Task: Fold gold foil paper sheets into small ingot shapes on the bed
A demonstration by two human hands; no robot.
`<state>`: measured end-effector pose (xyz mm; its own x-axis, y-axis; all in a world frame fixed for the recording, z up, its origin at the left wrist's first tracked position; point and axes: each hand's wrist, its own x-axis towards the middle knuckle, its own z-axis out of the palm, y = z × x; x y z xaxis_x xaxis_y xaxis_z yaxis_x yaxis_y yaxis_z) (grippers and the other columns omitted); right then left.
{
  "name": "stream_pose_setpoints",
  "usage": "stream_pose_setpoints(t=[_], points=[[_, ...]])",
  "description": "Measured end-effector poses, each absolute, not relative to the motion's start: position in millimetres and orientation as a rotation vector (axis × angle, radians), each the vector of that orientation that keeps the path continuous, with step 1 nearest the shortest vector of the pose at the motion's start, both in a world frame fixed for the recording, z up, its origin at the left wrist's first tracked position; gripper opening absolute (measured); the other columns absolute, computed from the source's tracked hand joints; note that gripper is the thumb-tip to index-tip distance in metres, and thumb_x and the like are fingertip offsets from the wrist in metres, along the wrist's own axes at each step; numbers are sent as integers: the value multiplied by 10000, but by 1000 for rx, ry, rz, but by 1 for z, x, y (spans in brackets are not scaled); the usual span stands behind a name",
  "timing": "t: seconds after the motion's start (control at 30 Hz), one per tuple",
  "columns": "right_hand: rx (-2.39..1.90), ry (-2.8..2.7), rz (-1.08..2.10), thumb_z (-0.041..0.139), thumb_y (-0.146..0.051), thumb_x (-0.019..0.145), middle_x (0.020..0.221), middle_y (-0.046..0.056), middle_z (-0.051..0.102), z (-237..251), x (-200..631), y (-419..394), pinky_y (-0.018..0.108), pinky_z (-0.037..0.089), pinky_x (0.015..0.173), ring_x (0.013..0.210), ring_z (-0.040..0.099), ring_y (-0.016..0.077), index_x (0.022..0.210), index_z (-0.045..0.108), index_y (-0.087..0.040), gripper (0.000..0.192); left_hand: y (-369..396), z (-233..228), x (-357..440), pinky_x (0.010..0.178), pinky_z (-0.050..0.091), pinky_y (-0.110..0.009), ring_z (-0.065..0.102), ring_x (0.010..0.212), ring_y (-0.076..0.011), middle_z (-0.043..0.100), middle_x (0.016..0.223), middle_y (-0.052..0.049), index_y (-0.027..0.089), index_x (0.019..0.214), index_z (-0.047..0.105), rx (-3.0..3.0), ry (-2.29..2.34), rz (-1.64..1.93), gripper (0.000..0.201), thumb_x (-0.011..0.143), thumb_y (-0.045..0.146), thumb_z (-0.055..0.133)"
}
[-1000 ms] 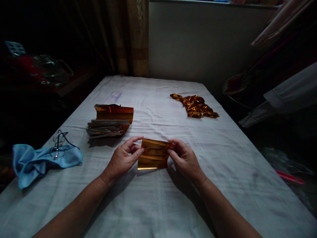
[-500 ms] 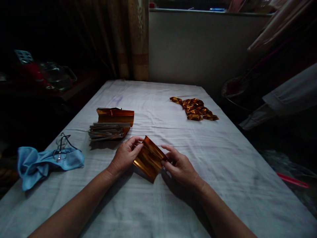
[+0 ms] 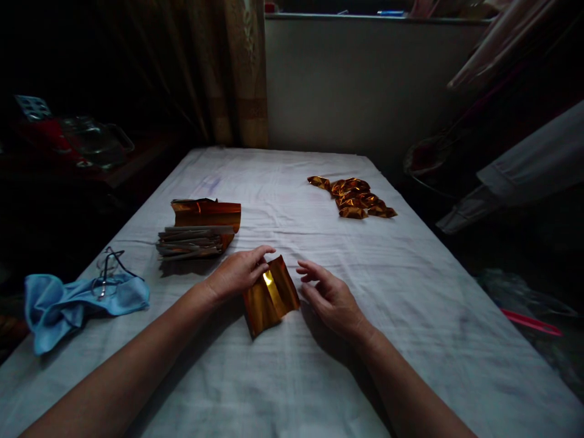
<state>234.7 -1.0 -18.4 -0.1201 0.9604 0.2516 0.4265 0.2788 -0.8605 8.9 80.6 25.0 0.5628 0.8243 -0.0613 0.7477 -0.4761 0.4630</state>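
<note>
A shiny gold foil sheet [image 3: 271, 298], slightly curved, is at the near middle of the white-covered table. My left hand [image 3: 241, 272] is closed on the sheet's upper left edge, with thumb and fingers at that side. Just to the right of the sheet, my right hand [image 3: 331, 298] is open, its fingers apart and not touching the foil. Beyond my left hand lies a stack of foil sheets [image 3: 196, 242], grey on the edges, with a curled gold sheet [image 3: 207, 214] behind it. Several folded gold foil pieces [image 3: 353, 198] are heaped at the far right.
Eyeglasses [image 3: 107, 277] rest on a blue cloth [image 3: 82, 304] at the table's left edge. A glass pitcher [image 3: 98, 143] stands on a dark side surface. A curtain [image 3: 246, 73] and wall are behind the table. Pale cloth hangs at right, above a pink object [image 3: 531, 321].
The foil sheet has turned in my left hand and tilted differently, now catching a bright reflection. My right hand has let go of its edge and its fingers have opened.
</note>
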Motion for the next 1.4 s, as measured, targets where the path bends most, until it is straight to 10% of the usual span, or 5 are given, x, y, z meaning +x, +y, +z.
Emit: stream_pose_setpoints(t=[0.33,0.73,1.4], points=[[-1261,-1995,271,501,-41,802,1365,105,590,-28,239,3,481,504,1013,1251,555,260,1251,635,-259,517,97,15,25,734,490,-260,665,812,-179,716,882,-28,221,1323,569,2750,972,200,378,947,244,536],[-1253,-1709,164,685,-292,863,1349,130,607,-16,235,0,460,545,965,1230,594,281,1482,377,-259,692,82,33,14,815,513,-299,660,864,-169,727,883,-35,193,982,642,2584,936,1440,93,957,168,556],[-1197,-2043,-39,583,-238,908,1338,100,635,-7,231,-3,479,478,1019,1260,551,282,1394,516,-236,490,42,21,-16,731,544,-193,671,859,-111,665,974,-25,222,1017,664,2648,966,1401,123,969,173,561]])
